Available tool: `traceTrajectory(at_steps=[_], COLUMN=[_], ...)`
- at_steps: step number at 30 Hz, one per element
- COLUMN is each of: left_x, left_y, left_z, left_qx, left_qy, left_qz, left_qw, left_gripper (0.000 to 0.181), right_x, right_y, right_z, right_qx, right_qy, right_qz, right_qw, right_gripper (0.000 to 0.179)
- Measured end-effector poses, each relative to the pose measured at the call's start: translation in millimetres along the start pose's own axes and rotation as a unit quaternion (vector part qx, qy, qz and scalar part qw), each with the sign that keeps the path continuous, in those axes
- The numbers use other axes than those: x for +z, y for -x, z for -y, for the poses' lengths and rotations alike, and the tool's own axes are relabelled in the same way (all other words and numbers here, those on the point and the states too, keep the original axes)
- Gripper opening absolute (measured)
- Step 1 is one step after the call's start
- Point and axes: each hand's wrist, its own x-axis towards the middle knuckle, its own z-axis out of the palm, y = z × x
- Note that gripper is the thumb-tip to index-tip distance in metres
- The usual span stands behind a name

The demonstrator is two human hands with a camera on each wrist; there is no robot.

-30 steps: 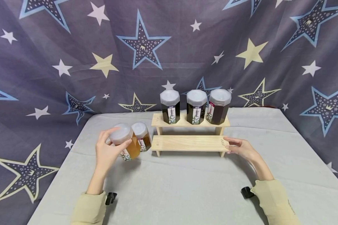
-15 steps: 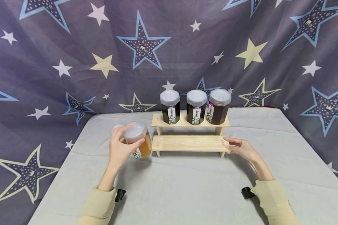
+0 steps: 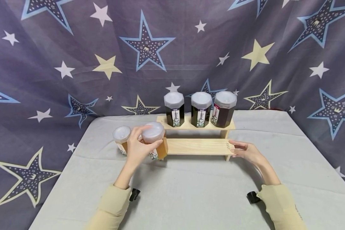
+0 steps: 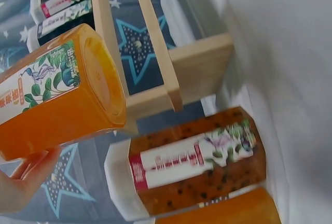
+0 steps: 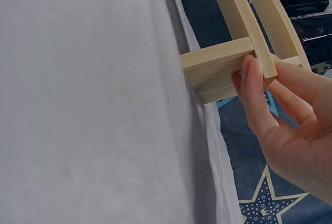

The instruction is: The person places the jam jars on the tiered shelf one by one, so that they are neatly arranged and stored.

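amber jar (image 3: 121, 138): stands on the pale cloth (image 3: 195, 195) at far left, just beside a speckled brown jar (image 4: 197, 167) that my left hand (image 3: 138, 147) mostly hides in the head view.
left hand: my thumb and fingers are curled round the upper part of the orange jar (image 3: 161, 149), gripping it.
orange jar: up off the cloth, underside showing at my left wrist; seen from my head, it covers the left end of the lower step (image 3: 196, 146).
wooden stand (image 3: 225, 133): upper step bears three dark jars (image 3: 201, 115) with whitish lids.
right hand (image 3: 248, 152): i pinch the lower step's right end between thumb and fingers.
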Motion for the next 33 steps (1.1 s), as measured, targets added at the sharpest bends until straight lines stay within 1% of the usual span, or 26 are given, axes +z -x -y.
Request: traceTrajectory(at_steps=[3,5,9,14,22,29,33], left_x=[7.2,11.7,19.5,28.4,44.5,67.0,76.0], left_y=[-0.4,-0.7,-1.7,-2.2,-2.1,-6.0,-6.5], left_z=[-1.1,-0.9,-2.2,-5.7,-8.8,20.8,22.7], left_qx=[0.016,0.021,0.020,0.011,0.019,0.017,0.037], left_qy=[0.002,0.007,0.017,0.025,0.026,0.038,0.036], left_qz=[0.000,0.003,0.012,0.026,0.042,0.054,0.056], left_qw=[0.9999,0.9998,0.9996,0.9993,0.9986,0.9976,0.9971], left_gripper=[0.046,0.046,0.045,0.046,0.047,0.051,0.050], right_x=[-0.3,-0.3,-0.2,-0.1,1.2,1.0,0.5], right_y=[-0.7,-1.1,-1.2,-0.3,1.7,1.0,0.2], right_z=[-2.0,-2.9,-2.9,-1.1,2.5,2.0,0.4], right_qx=[-0.001,-0.001,-0.001,-0.002,-0.001,0.000,-0.002], right_qy=[-0.002,-0.004,-0.007,-0.002,0.001,-0.005,-0.009], right_qz=[-0.001,-0.002,-0.003,-0.001,-0.006,-0.003,-0.001], right_qw=[1.0000,1.0000,1.0000,1.0000,1.0000,1.0000,1.0000], right_gripper=[0.052,0.052,0.053,0.052,0.051,0.052,0.052])
